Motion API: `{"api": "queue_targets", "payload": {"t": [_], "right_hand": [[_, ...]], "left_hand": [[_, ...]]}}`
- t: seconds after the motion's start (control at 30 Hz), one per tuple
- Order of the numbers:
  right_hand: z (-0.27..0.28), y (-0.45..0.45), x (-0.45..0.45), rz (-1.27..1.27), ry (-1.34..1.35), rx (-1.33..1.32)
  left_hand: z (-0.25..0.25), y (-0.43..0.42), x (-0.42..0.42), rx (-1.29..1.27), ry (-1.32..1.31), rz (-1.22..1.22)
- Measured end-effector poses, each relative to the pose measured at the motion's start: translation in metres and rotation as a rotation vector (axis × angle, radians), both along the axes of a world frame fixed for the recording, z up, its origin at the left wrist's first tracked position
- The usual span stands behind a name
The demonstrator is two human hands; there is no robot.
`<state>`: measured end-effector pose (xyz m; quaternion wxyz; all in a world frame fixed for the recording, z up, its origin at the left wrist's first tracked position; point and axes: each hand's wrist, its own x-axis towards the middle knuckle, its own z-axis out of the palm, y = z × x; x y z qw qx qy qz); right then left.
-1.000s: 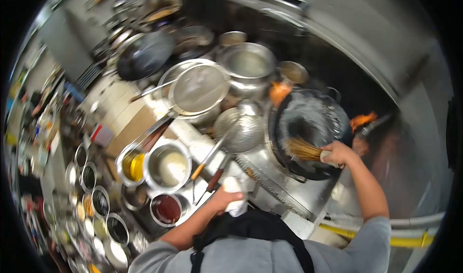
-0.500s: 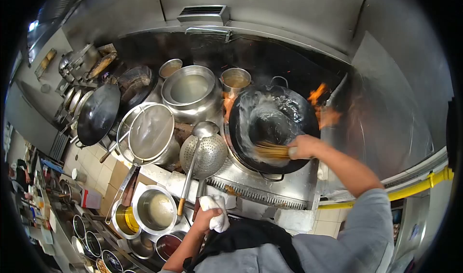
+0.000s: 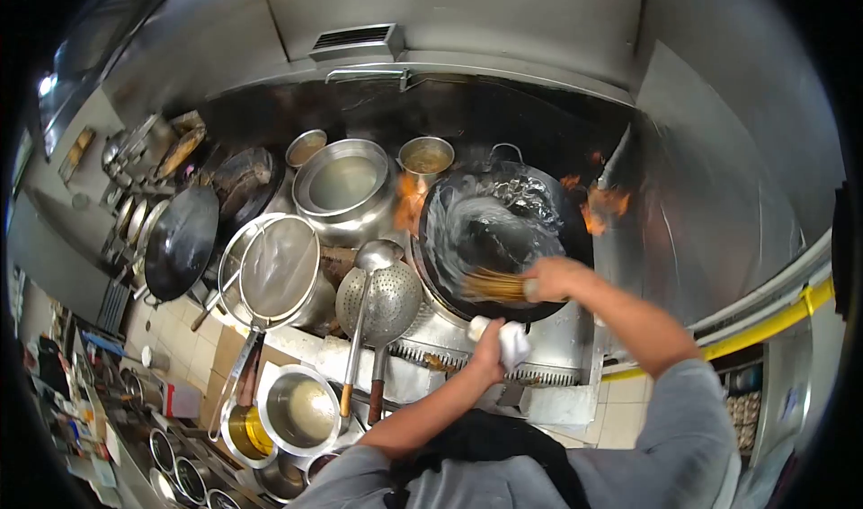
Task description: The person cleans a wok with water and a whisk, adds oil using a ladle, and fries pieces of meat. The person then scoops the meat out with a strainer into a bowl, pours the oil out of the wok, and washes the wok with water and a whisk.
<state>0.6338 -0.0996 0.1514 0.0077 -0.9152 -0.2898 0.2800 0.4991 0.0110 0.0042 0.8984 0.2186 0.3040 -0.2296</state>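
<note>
My right hand [image 3: 557, 279] is closed around the end of a bamboo wok brush [image 3: 493, 284]. Its bristles lie inside a large black wok [image 3: 577, 226], in the near part, where cloudy water [image 3: 481, 214] swirls. A folded white cloth [image 3: 513, 344] is gripped in my left hand [image 3: 488, 354], close to the wok's near rim. The cloth covers the place of the near loop handle, and I cannot tell whether it touches it. The far loop handle [image 3: 506, 148] shows at the back of the wok.
Flames [image 3: 606, 208] rise on both sides of the wok. To its left are a ladle [image 3: 378, 255], a perforated skimmer [image 3: 381, 302], a mesh strainer [image 3: 280, 266] and a large steel pot [image 3: 385, 199]. A pot of pale liquid [image 3: 304, 408] stands at the near left.
My left hand has moved right and forward with the cloth, from beside the skimmer handle to the wok's near edge. My right hand keeps the brush in the wok; the water still swirls.
</note>
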Motion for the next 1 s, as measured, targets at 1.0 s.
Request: {"api": "queue_targets", "payload": {"t": [1.0], "right_hand": [[0.053, -0.146, -0.023, -0.871, -0.154, 0.559]], "left_hand": [[0.067, 0.118, -0.059, 1.381, -0.152, 0.137]]}}
